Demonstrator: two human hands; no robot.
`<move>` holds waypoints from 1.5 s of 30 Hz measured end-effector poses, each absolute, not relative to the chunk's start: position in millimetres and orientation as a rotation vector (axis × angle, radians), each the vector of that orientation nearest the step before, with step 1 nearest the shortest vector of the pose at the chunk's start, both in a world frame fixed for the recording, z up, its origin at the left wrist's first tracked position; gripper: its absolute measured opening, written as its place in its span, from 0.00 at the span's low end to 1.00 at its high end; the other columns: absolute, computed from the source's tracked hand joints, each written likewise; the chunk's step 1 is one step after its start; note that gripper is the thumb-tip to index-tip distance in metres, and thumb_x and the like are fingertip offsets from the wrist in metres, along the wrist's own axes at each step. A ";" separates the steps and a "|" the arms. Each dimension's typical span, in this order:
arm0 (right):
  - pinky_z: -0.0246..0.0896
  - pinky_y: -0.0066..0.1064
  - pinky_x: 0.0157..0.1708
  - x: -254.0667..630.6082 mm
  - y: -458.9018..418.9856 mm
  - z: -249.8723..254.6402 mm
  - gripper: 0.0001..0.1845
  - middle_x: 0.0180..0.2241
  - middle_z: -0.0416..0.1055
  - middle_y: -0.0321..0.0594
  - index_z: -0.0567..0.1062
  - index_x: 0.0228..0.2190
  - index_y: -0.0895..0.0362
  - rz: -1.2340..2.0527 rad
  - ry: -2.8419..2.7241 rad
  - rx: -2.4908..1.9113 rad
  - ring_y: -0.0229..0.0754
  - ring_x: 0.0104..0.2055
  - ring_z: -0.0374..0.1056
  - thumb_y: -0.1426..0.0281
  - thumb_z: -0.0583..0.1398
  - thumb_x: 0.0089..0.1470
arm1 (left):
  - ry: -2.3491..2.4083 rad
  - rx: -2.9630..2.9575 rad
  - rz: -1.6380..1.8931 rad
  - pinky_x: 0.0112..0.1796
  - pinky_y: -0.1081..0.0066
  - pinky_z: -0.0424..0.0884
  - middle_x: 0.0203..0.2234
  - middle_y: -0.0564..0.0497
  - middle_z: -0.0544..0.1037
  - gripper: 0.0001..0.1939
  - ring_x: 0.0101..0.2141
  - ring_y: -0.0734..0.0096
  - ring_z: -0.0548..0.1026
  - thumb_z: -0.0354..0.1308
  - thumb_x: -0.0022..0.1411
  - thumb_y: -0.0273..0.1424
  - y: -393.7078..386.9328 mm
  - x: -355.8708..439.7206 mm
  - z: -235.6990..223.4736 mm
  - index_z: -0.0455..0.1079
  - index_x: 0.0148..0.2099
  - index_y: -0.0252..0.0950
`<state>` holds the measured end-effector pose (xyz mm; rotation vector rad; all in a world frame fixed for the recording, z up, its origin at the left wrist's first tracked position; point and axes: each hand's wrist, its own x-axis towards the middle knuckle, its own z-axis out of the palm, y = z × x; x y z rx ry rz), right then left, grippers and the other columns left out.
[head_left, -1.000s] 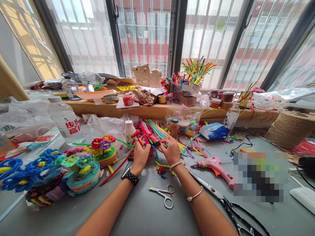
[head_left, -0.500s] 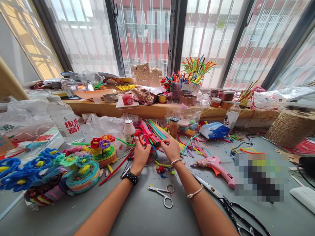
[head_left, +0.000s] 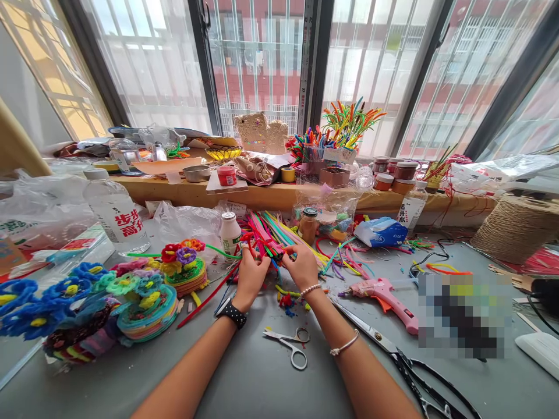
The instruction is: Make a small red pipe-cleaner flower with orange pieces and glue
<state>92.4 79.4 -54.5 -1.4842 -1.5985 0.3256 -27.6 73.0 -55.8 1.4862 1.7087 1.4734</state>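
Pinching pipe cleaners [head_left: 273, 241] in both hands [head_left: 276, 269], cluttered grey table [head_left: 262, 378], barred windows [head_left: 257, 64] behind

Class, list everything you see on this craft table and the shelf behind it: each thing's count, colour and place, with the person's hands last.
pipe cleaners: a bundle, many colours, table centre, under both hands
small scissors: one, silver, near the wrists
large scissors: one, black handles, right of the right arm
glue gun: one, pink, right of centre
flower coasters: several, many colours, left
water bottle: one, clear, red print, left rear
twine spool: one, tan, far right
jars: several, brown, on the shelf
left hand: on the bundle
right hand: on the bundle
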 end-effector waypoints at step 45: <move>0.56 0.24 0.26 104.4 70.0 -41.7 0.10 0.23 0.71 0.37 0.77 0.22 0.57 0.333 -1.623 -1.383 0.36 0.25 0.64 0.72 0.55 0.42 | 1.667 1.665 1.437 0.26 0.66 0.65 0.21 0.57 0.60 0.19 0.23 0.68 0.68 0.56 0.43 0.42 70.5 -23.3 -60.5 0.49 0.28 0.39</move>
